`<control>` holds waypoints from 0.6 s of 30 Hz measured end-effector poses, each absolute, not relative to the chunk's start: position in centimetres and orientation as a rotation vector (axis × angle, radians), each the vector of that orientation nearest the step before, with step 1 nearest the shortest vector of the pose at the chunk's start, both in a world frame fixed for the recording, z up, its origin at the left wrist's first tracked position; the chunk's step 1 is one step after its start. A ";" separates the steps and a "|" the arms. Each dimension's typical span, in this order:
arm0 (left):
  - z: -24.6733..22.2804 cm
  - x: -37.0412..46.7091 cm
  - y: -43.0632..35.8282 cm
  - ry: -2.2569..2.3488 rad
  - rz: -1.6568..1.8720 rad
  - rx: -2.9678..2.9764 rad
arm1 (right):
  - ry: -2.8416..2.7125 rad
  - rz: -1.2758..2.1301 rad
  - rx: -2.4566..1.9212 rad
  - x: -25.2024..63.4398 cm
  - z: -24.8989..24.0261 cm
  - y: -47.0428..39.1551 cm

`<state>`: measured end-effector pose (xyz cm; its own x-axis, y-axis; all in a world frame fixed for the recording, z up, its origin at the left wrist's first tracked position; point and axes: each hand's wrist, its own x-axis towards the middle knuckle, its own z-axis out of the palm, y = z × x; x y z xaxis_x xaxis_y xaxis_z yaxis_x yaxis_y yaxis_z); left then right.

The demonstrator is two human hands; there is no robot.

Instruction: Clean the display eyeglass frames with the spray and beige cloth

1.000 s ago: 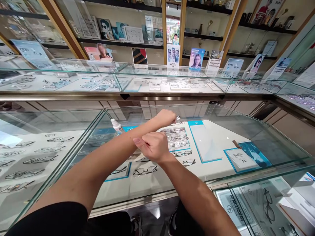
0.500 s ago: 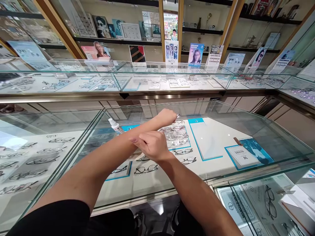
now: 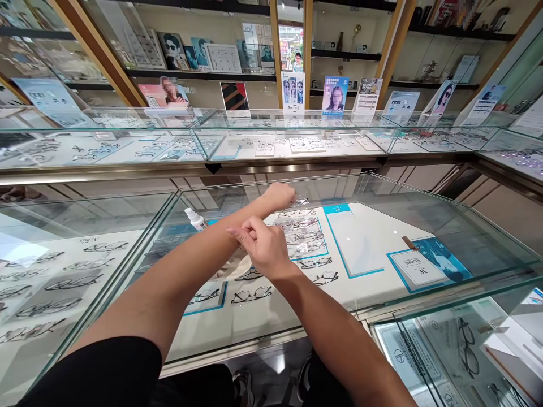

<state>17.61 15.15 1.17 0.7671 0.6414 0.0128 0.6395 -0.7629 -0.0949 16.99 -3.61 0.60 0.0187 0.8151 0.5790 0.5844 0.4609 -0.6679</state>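
Note:
My left hand [image 3: 279,196] is curled into a fist at the end of my outstretched forearm, above the glass display case. Its palm side is turned away, so whatever it may hold is hidden. My right hand [image 3: 266,246] is closed by the inner side of my left forearm [image 3: 199,249], thumb pointing left across it. Nothing shows in its fingers, and I cannot tell whether it touches the skin. A white bottle with a nozzle top [image 3: 195,219] stands just beyond the left forearm. Eyeglasses [image 3: 251,294] lie in rows under the glass below both hands.
The glass display case [image 3: 360,308] spans the front. Inside are a blue-edged white board [image 3: 354,243] and a booklet [image 3: 418,267]. At the lower right is another case with glasses [image 3: 468,347]. Poster stands [image 3: 335,95] line the far counter.
My left fist has shifted slightly left and up. The right hand has turned a little, its thumb lifting and showing more of the curled fingers. The view has shifted slightly.

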 end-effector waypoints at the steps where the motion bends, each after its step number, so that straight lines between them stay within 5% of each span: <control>1: 1.0 17.7 15.3 -1.052 0.035 -2.869 | -1.675 0.281 -1.228 17.0 0.7 -3.6; 8: 1.0 17.9 15.8 -1.207 -0.071 -2.934 | -1.691 0.224 -1.287 16.9 0.4 -3.4; 18: 5.5 12.3 13.2 -1.389 -0.729 -3.010 | -1.474 -0.031 -1.093 17.3 0.0 -3.2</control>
